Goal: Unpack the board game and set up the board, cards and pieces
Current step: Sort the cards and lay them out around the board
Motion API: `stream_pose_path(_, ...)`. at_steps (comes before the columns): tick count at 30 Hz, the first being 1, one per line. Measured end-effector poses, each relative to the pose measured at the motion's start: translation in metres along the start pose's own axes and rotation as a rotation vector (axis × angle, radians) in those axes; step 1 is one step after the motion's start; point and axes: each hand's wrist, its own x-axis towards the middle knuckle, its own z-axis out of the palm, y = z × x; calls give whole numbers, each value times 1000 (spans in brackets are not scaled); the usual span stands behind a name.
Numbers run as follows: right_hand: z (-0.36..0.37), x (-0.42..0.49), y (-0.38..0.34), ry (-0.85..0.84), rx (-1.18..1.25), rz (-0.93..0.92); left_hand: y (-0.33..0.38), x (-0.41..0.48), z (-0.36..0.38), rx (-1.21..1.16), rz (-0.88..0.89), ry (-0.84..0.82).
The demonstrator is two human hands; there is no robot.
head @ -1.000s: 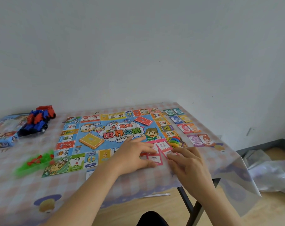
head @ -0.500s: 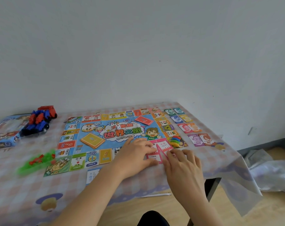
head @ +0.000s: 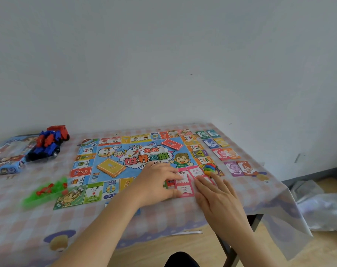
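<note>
The board (head: 147, 158) reads 世界之旅; the pink card (head: 184, 188) shows 500.

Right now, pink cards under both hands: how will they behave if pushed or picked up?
The pink cards look thin and flat, so probably light and bendy. On the smooth board they would likely slide when pushed. Lying flush, they may be hard to lift by an edge.
</note>
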Motion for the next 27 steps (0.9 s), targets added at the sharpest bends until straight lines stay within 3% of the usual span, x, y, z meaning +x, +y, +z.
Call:
stream_pose_path(15, -1, 5, -27, 85, 94, 65, 15, 4, 13, 62, -59, 92)
stream_pose_path(18, -1, 5, -25, 263, 113, 87, 8, 2, 8, -19, -72, 244)
stream_pose_path(22, -3, 9, -31, 342, 96, 89, -20, -4, -11, -196, -224, 527)
stream_pose_path(27, -3, 21, -45, 129, 115, 107, -28, -11, -17, -188, -241, 577)
